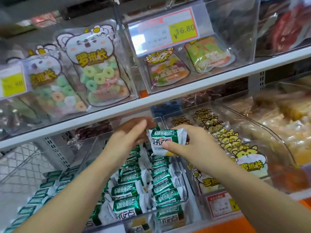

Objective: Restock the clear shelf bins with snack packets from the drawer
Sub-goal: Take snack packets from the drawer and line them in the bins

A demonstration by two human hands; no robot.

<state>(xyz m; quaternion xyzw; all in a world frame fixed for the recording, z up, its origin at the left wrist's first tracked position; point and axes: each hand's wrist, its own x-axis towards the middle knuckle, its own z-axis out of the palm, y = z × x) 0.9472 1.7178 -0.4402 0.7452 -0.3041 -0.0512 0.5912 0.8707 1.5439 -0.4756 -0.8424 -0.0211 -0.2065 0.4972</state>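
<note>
Clear acrylic bins fill two white shelves (117, 111), all blurred and glaring toward the edges of the view. On the lower shelf, the middle bin (90, 148) holds tight rows of green-and-white snack packets (129, 190); both forearms cross in front of it and hide part of the rows. More green packets (45, 190) show at lower left, smeared through plastic, and it is unclear whether they lie in a separate bin. Just right of it, a neighbouring bin (269, 132) carries a file of yellow hamster pouches (232, 145), its front cut off by the right arm. On the upper shelf stand gummy-ring pouches (96, 69) shaped like a bear, beside a bin fronted by a price tag (168, 27) reading 16.80; the rest of its print is illegible.

Above the back of the middle bin, both hands hold one snack packet (164, 142) in the air. The left hand (129, 133) pinches its left end, fingertips lost in shadow behind it. The right hand (190, 140) grips the right end, thumb pressed on the front lower edge, the other fingers hidden behind the wrapper.
</note>
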